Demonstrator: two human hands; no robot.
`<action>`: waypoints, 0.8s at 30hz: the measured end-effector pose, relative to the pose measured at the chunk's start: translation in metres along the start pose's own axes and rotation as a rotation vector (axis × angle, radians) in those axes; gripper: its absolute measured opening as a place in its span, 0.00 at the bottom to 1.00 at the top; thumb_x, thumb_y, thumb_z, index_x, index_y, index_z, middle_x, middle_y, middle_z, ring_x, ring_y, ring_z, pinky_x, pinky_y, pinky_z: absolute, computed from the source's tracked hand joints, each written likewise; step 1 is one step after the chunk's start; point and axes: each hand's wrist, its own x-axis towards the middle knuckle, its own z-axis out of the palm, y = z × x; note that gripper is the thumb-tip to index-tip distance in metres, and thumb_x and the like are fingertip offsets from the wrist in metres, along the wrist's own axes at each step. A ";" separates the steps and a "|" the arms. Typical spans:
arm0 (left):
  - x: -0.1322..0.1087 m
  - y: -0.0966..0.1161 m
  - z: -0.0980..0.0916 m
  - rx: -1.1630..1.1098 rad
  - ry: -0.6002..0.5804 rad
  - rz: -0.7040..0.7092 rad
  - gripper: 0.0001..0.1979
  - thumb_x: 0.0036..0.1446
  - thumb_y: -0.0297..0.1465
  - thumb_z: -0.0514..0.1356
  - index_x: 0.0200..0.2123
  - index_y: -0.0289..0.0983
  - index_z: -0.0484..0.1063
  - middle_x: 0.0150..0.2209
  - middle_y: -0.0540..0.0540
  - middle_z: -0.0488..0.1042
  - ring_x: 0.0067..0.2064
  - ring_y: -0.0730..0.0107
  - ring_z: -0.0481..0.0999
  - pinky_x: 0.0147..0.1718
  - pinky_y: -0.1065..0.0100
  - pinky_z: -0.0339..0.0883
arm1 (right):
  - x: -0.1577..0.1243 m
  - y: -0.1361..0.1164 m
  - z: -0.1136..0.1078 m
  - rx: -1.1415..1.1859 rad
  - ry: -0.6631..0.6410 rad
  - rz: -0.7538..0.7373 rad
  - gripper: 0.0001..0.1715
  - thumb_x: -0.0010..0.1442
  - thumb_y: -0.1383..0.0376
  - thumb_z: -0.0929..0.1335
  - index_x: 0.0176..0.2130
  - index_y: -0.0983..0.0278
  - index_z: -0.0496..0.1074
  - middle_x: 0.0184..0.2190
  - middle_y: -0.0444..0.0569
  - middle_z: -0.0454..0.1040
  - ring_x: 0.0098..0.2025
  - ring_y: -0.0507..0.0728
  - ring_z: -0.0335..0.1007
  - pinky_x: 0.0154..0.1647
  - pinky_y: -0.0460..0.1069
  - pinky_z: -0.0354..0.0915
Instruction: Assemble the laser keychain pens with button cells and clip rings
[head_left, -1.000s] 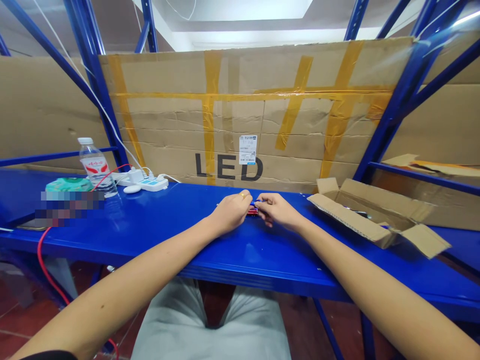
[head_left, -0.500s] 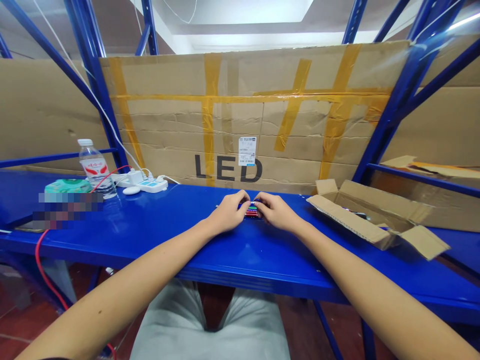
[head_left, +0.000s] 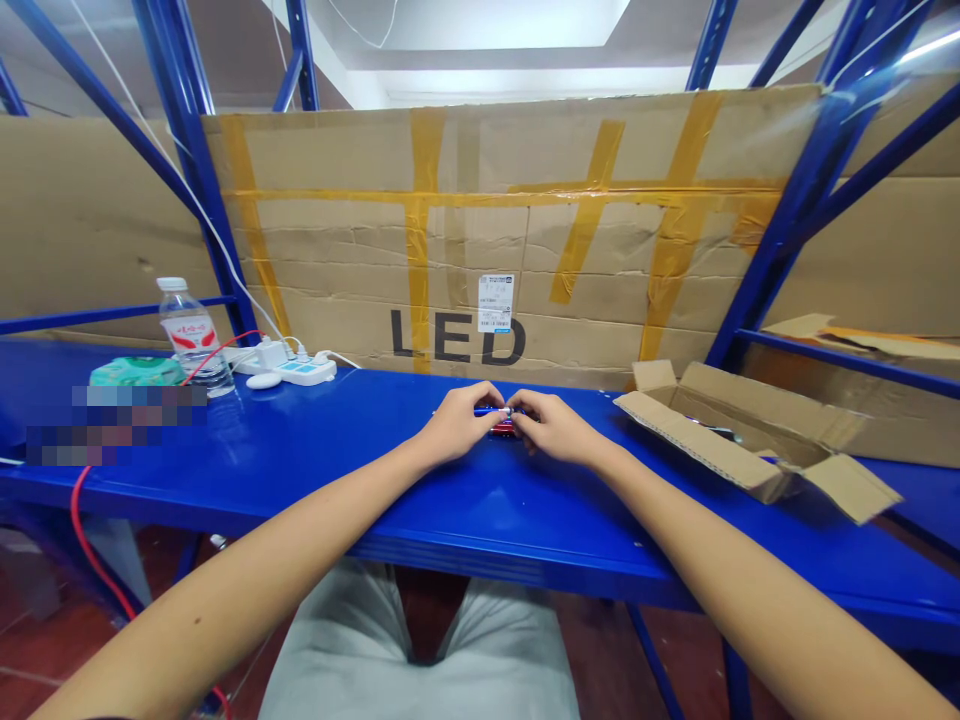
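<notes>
A slim blue pen (head_left: 489,411) with a silver end lies across the gap between my two hands, above the blue table (head_left: 300,430). My left hand (head_left: 461,420) is closed around its barrel, and a small tip shows past the far side of that hand. The fingers of my right hand (head_left: 551,425) are pinched at the silver end. Just beneath, shiny red pen-like rods (head_left: 502,428) lie on the tabletop, partly covered by both hands. How many rods there are I cannot tell.
On the right stands an open cardboard box (head_left: 697,440) with a few items inside. A water bottle (head_left: 196,345), a green tissue pack (head_left: 135,372) and a white power strip (head_left: 304,371) with cables are at left. Behind, a large taped cardboard panel (head_left: 337,270) closes off the table.
The blue pen now shows plainly between my hands, where green and red rods were more visible before. My right fingers have shifted slightly at its end.
</notes>
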 end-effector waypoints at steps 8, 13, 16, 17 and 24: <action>0.000 -0.002 0.001 -0.114 -0.032 -0.064 0.07 0.55 0.33 0.60 0.34 0.36 0.68 0.34 0.48 0.74 0.37 0.69 0.73 0.40 0.67 0.66 | 0.002 0.009 -0.005 -0.074 0.059 -0.117 0.03 0.59 0.67 0.64 0.33 0.63 0.67 0.21 0.42 0.71 0.22 0.51 0.66 0.27 0.46 0.62; -0.001 0.003 -0.002 -0.244 -0.168 -0.137 0.06 0.58 0.33 0.57 0.34 0.36 0.65 0.27 0.51 0.71 0.27 0.75 0.68 0.29 0.71 0.62 | 0.000 0.006 -0.011 -0.097 0.026 -0.173 0.07 0.59 0.66 0.65 0.30 0.63 0.69 0.20 0.42 0.70 0.23 0.51 0.66 0.28 0.45 0.61; -0.001 0.004 -0.004 -0.329 -0.193 -0.174 0.07 0.57 0.34 0.57 0.32 0.36 0.63 0.24 0.52 0.70 0.23 0.77 0.64 0.24 0.73 0.57 | -0.001 0.005 -0.012 -0.066 -0.028 -0.178 0.09 0.61 0.65 0.64 0.30 0.63 0.70 0.22 0.43 0.72 0.24 0.51 0.67 0.29 0.45 0.62; -0.001 0.004 -0.004 -0.349 -0.196 -0.184 0.08 0.56 0.34 0.57 0.32 0.36 0.63 0.24 0.53 0.69 0.22 0.77 0.63 0.23 0.73 0.56 | -0.001 0.004 -0.012 -0.060 -0.044 -0.177 0.10 0.61 0.64 0.64 0.29 0.63 0.70 0.22 0.43 0.72 0.24 0.51 0.68 0.29 0.45 0.62; -0.003 0.006 -0.006 -0.360 -0.206 -0.150 0.09 0.55 0.34 0.61 0.32 0.35 0.65 0.26 0.51 0.71 0.28 0.75 0.67 0.29 0.72 0.59 | -0.004 0.001 -0.016 -0.099 -0.120 -0.217 0.15 0.64 0.62 0.62 0.29 0.65 0.71 0.21 0.43 0.71 0.24 0.50 0.67 0.29 0.45 0.62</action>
